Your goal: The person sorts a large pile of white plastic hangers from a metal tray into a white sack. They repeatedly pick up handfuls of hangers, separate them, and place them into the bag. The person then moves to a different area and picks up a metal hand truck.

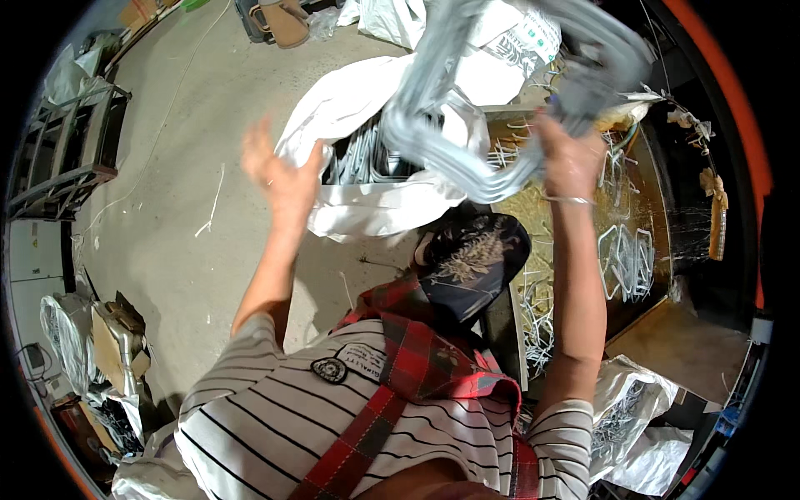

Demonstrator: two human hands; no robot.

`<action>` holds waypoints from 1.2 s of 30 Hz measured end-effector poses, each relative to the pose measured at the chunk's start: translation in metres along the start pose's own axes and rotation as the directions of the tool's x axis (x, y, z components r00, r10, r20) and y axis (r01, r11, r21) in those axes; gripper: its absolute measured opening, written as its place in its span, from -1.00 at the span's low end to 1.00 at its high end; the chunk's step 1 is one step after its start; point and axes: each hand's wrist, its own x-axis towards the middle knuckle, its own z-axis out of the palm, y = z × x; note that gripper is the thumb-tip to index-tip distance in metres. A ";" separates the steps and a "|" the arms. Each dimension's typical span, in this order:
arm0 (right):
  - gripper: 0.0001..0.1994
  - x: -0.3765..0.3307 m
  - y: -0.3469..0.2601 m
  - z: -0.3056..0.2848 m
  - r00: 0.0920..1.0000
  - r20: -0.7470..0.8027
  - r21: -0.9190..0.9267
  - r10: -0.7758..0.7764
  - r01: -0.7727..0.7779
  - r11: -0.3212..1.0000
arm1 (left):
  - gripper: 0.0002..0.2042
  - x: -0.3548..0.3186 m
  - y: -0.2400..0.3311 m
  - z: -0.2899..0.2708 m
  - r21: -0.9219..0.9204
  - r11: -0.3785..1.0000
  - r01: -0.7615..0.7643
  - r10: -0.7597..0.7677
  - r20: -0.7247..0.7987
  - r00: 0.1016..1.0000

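from afar, i have the right hand (573, 160) closed around one side of a bundle of bent grey metal wire frames (437, 152), blurred and held up between an open white sack (367, 208) and a brown worktop (654, 193). the left hand (282, 179) is empty, fingers spread, at the sack's left rim; i cannot tell whether the thumb touches it. similar wire frames (367, 157) stand packed inside the sack, while loose wire pieces (629, 262) lie on the worktop. i judge the bundle fairly heavy, stiff and hardly fragile, its smooth rods liable to slide over one another. a full fist around all the rods looks surest, with the opposite side supported; the limp sack is best taken by its rim.
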 end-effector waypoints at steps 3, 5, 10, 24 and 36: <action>-0.75 -0.005 -0.033 0.061 0.898 0.372 -0.198 0.236 -0.172 0.965 | -0.28 -0.034 -0.081 0.018 -0.130 0.746 0.653 -0.589 0.329 0.739; -0.71 -0.004 -0.024 0.088 0.769 0.557 -0.424 0.313 -0.060 0.904 | -0.40 -0.044 -0.096 0.028 -0.333 0.260 0.906 -0.603 0.677 0.422; -0.72 0.006 -0.024 0.135 0.398 0.789 -0.593 0.468 0.293 0.750 | -0.65 -0.023 -0.086 0.018 -0.595 0.238 0.768 -0.185 0.748 0.637; -0.64 -0.051 0.046 0.317 0.607 0.447 -0.491 0.657 -0.447 0.748 | -0.73 0.048 -0.045 -0.014 -0.641 -0.141 0.754 -0.118 0.767 0.630; -0.31 -0.046 0.025 0.308 0.216 0.570 -0.633 0.792 -0.500 0.592 | -0.66 0.041 -0.050 0.000 -0.653 -0.050 0.755 -0.036 0.757 0.652</action>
